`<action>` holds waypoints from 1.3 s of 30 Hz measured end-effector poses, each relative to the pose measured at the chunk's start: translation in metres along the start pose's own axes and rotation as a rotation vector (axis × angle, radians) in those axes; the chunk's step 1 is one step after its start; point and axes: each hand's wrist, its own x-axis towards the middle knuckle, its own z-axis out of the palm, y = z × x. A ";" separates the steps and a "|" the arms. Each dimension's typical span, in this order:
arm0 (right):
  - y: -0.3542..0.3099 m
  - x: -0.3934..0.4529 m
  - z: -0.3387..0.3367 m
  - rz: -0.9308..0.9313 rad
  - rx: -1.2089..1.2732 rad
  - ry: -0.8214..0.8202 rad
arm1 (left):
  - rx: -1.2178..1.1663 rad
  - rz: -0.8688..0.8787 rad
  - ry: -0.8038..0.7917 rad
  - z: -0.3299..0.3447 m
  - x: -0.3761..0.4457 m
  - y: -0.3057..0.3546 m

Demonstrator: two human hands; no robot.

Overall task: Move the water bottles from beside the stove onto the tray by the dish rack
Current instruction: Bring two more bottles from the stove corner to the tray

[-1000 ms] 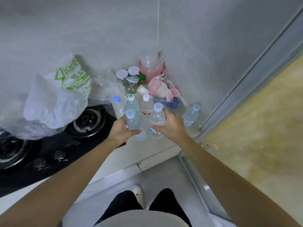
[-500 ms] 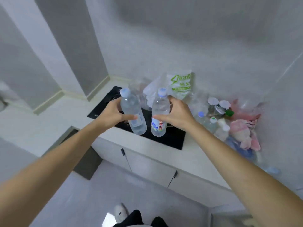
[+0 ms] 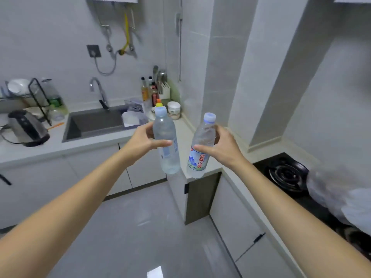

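We are holding both arms out over the floor. Our left hand [image 3: 143, 142] is wrapping its fingers around a pale-labelled bottle [image 3: 166, 143], gripping it upright in the air. Our right hand [image 3: 221, 147] is closing around a bottle with a red-and-blue label [image 3: 200, 146], tilting it slightly; the two bottles are staying just apart. Beyond them the counter corner [image 3: 186, 133] is showing, the stove [image 3: 287, 173] sitting to our right. Farther left the sink [image 3: 94, 123], kettle [image 3: 26, 128] and dish rack [image 3: 38, 97] are standing along the wall.
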 end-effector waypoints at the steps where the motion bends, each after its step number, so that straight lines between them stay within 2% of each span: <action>1: -0.015 0.020 0.032 -0.030 0.018 -0.037 | -0.002 -0.017 0.041 -0.033 -0.003 -0.009; 8: -0.115 0.131 0.226 -0.206 0.094 -0.248 | 0.061 -0.103 0.266 -0.234 -0.021 -0.064; 23: -0.247 0.356 0.562 -0.555 0.010 -0.735 | 0.179 -0.355 0.817 -0.511 -0.019 -0.165; 28: -0.299 0.383 0.671 -0.652 0.039 -0.887 | 0.176 -0.465 1.010 -0.578 -0.041 -0.187; 34: -0.353 0.383 0.802 -0.684 0.069 -0.996 | 0.142 -0.549 1.174 -0.664 -0.082 -0.229; 39: -0.404 0.388 0.912 -0.711 0.054 -1.021 | 0.160 -0.536 1.223 -0.773 -0.103 -0.273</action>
